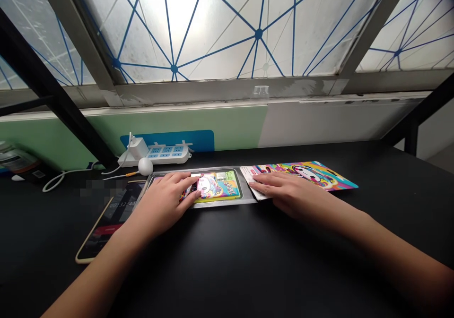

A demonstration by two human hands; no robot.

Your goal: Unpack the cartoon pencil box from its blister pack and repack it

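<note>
1 L hand (pixel 170 193) (mine) loose on SPORT pkg (pixel 217 188) | R hand (pixel 289 188) on printed card (pixel 314 173), can't tell grip | risk: hard press, creased card

We cannot see the left end of the colourful pack (pixel 220 188), as the left hand (pixel 172 190) covers it. The right hand (pixel 292 191) hides the near part of the printed card (pixel 317 174), so we cannot tell whether its fingers grip it. The left forearm (pixel 109 261) partly screens the phone (pixel 109 216), whose digits we find blurred. The left edge cuts off the bottle (pixel 19 161); we cannot read its label.
</note>
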